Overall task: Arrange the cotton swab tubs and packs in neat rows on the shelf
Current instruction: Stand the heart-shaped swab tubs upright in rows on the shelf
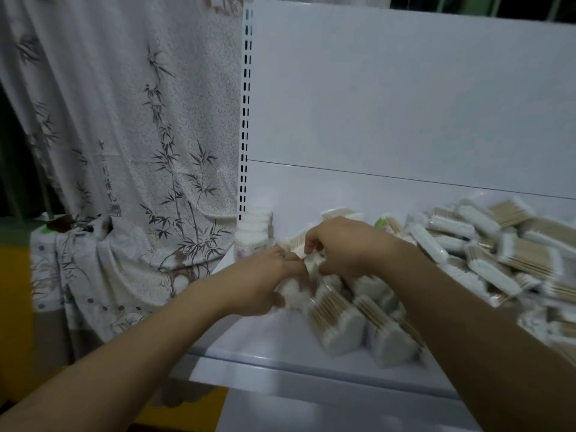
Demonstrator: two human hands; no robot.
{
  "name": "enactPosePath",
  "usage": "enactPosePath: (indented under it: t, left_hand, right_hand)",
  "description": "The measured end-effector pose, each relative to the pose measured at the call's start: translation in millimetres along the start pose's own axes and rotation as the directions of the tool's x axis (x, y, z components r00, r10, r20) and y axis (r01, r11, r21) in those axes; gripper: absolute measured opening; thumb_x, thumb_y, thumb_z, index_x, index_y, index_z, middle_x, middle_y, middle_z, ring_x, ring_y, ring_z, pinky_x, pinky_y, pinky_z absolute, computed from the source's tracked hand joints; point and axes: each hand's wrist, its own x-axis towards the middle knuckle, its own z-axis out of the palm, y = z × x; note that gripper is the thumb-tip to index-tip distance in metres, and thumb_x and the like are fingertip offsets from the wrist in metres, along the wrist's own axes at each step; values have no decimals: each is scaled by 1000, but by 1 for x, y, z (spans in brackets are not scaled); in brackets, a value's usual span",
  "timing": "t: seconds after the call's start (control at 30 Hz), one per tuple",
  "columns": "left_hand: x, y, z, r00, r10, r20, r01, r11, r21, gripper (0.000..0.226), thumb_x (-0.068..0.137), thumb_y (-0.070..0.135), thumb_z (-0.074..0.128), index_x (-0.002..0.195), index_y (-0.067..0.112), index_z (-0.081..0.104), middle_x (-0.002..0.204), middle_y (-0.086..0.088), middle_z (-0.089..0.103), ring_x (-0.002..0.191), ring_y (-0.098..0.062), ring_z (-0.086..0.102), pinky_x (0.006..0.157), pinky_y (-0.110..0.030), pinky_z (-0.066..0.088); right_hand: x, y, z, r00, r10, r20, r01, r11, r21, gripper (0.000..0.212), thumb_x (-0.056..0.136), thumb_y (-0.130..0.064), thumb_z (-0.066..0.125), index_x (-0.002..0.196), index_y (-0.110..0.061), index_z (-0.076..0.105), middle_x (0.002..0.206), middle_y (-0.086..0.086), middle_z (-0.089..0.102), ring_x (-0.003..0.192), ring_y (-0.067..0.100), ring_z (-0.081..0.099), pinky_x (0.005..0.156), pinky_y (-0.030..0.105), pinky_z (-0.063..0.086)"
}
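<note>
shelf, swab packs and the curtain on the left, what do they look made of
Shelf: likely painted metal, smooth white with a soft sheen and a slotted upright. Swab packs: seemingly clear plastic film, glossy glints, over pale wooden-looking sticks with white cotton tips. Curtain: thin woven fabric, matte, hanging in folds with printed bamboo.

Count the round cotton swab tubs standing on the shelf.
1. The tub stands at the back left corner of the shelf, beyond the left hand. More may be hidden behind the right hand or in the blurred pile of packs.
</note>
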Motion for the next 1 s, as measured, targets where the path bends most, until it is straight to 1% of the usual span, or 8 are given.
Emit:
enactPosePath:
  t: [0.07,0.17,0.2,0.37,0.5,0.73,0.83,1.0]
  left_hand:
    - [0,-3,-5,1000,-19,-12,18,999,-28,44,81,15,75,119,31,60,126,10,54,120,-12,41,100,-32,37]
    - [-6,-5,-11,989,-103,-102,86,983,-164,42,82,17,76,120,26,61,110,16,53,95,8,45,79,-4,34]
    - [-10,-5,-13,981,-142,-135,113,972,-205,42,82,21,76,121,25,60,105,16,53,88,11,48,74,-2,35]
    - [-28,-12,-25,923,-295,-249,225,935,-273,37,89,38,67,123,26,60,102,2,68,84,-8,63,71,-11,45]
    - [-38,-26,-31,877,-423,-228,383,902,-199,38,89,49,60,118,25,64,102,4,67,74,-7,63,73,-26,48]
    - [-42,-14,-26,779,-488,-393,498,863,-84,59,81,69,55,124,29,56,125,1,49,97,-19,58,87,-39,51]
    - [-33,3,-21,788,-481,-384,530,848,25,59,78,67,61,122,28,55,123,-1,45,109,-20,52,85,-35,46]
    - [-29,3,-19,798,-474,-372,552,823,136,37,87,51,61,116,29,55,122,1,48,114,-19,48,79,-32,41]
  right_hand:
    - [-2,3,-3,1000,-5,-28,5,1000,25,40,84,-21,68,122,-29,59,123,-1,55,109,18,53,84,28,43]
    - [-5,3,-6,998,-33,-50,37,997,74,39,84,-23,69,121,-30,60,117,-4,55,99,13,50,86,28,45]
    - [-6,3,-6,997,-53,-52,58,993,102,37,85,-24,69,120,-29,61,113,-6,56,97,10,49,87,28,45]
    - [-8,0,-11,979,-103,-177,145,959,243,24,89,-25,65,113,-24,68,102,-8,65,85,5,53,77,22,42]
    - [-4,-7,-12,971,-127,-203,176,953,247,20,91,-24,63,110,-24,68,100,-9,66,85,7,53,79,24,44]
    - [4,-9,0,977,-138,-164,174,957,231,19,89,-22,65,108,-25,67,104,-7,67,89,9,53,83,26,45]
    - [4,-2,-1,976,-116,-184,159,958,240,18,90,-22,64,106,-27,68,100,-8,68,88,8,56,80,25,45]
    - [4,3,10,981,-103,-162,138,967,216,19,89,-21,62,103,-31,68,97,-12,62,88,9,54,85,29,47]
